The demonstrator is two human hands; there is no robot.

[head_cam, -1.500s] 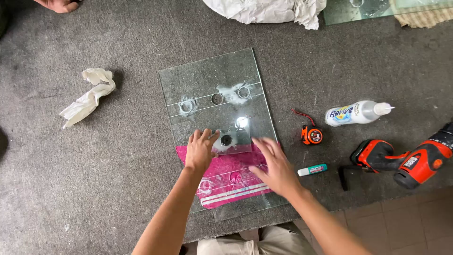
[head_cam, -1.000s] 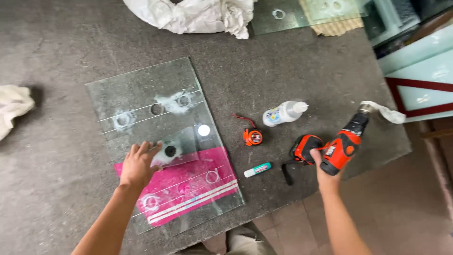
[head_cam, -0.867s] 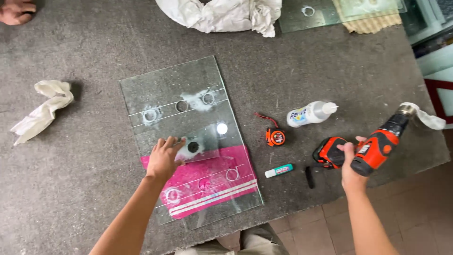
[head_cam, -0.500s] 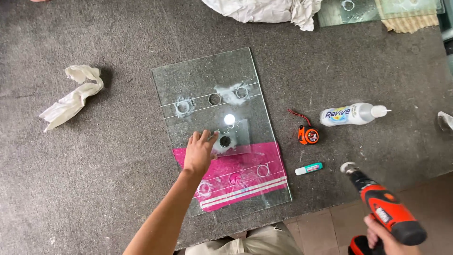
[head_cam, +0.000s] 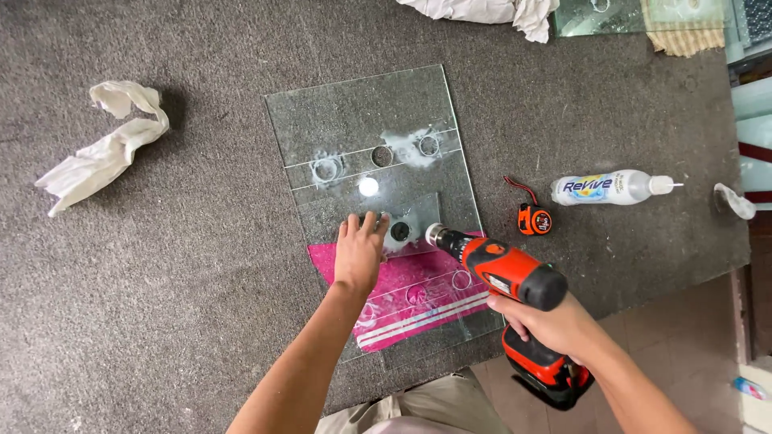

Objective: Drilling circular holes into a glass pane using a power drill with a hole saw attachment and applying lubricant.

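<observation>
Grey carpeted table (head_cam: 161, 321): my left hand (head_cam: 359, 251) lies flat on the glass pane (head_cam: 362, 120); my right hand (head_cam: 555, 325) grips a cordless drill (head_cam: 503, 273). Uneven pressure could crack the glass.

Hidden and cut-off parts around the glass sheet

The right hand (head_cam: 555, 325) covers the drill (head_cam: 515, 277) grip, and its forearm runs out of frame at five o'clock. The left hand (head_cam: 359, 251) hides the glass sheet (head_cam: 362, 120) beneath it; the pink paper (head_cam: 418, 289) shows only through the glass. At twelve o'clock the white cloth (head_cam: 482, 10) is cut by the top edge, as is a second glass piece (head_cam: 599, 16) at one o'clock. The drill bit's tip is too small to make out.
</observation>
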